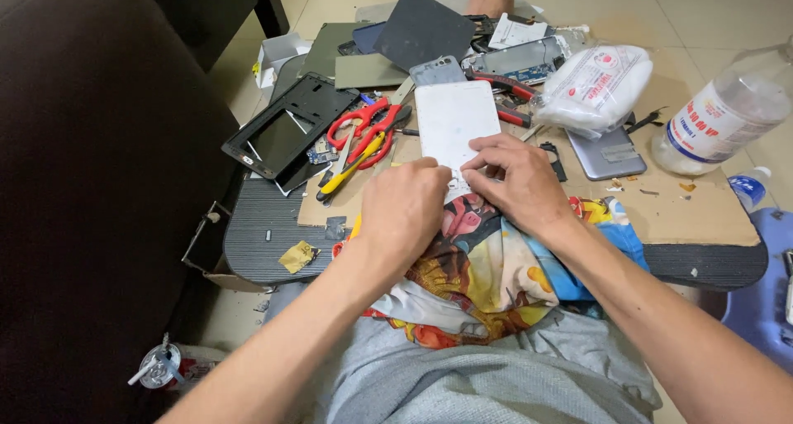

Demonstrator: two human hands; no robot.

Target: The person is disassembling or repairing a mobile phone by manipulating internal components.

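Note:
A white flat panel (453,122), like a phone back cover, lies on a low dark table (256,226) in front of me. Both hands rest at its near edge. My left hand (403,212) is curled with its fingers pressed on the panel's near left corner. My right hand (516,178) lies beside it, fingertips on the panel's near edge. A colourful printed cloth (487,267) is bunched under both hands and over my lap.
Red-handled scissors (361,126) and a yellow-handled tool (347,172) lie left of the panel. A black phone frame (285,126) sits further left. A white wrapped pack (595,85), a grey phone (607,153), a clear bottle (719,114) and a cardboard sheet (686,213) are at right.

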